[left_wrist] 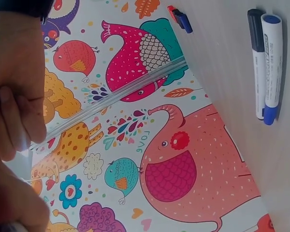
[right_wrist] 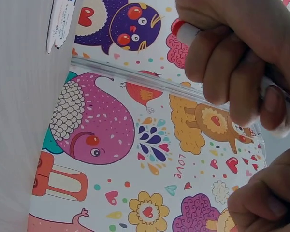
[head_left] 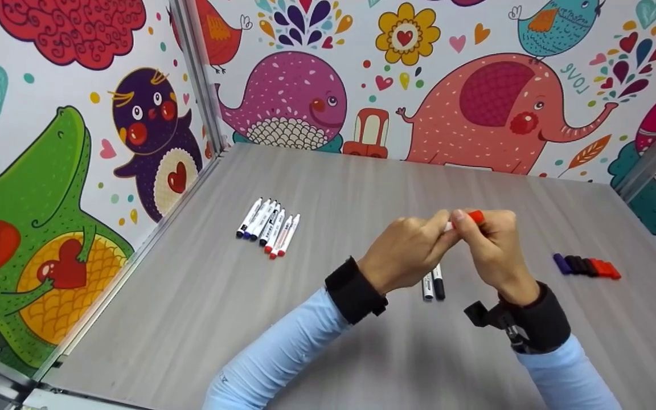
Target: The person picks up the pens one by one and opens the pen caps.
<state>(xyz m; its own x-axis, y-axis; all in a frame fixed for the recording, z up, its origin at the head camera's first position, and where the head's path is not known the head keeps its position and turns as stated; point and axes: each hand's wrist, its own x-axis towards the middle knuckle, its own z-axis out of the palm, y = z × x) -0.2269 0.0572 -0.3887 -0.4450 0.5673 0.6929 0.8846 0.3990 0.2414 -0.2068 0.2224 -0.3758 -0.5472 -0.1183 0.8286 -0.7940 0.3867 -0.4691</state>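
My left hand (head_left: 410,247) grips a white marker (right_wrist: 188,34); in the right wrist view its red end sticks out past the curled fingers. My right hand (head_left: 496,245) meets it and pinches a red marker cap (head_left: 476,216) between thumb and fingers. A bit of white barrel (head_left: 449,226) shows between the hands; whether the cap sits on it, I cannot tell. On the table below, partly hidden by the left hand, lie two white markers side by side: a black-capped marker (left_wrist: 256,63) and a blue-ended marker (left_wrist: 273,63).
At the left, a row of several white markers (head_left: 268,228) with black, blue and red ends lies on the grey table (head_left: 328,193). Loose blue, black and red caps (head_left: 587,266) line up at the right. Cartoon-printed walls (head_left: 362,74) stand behind and at the sides.
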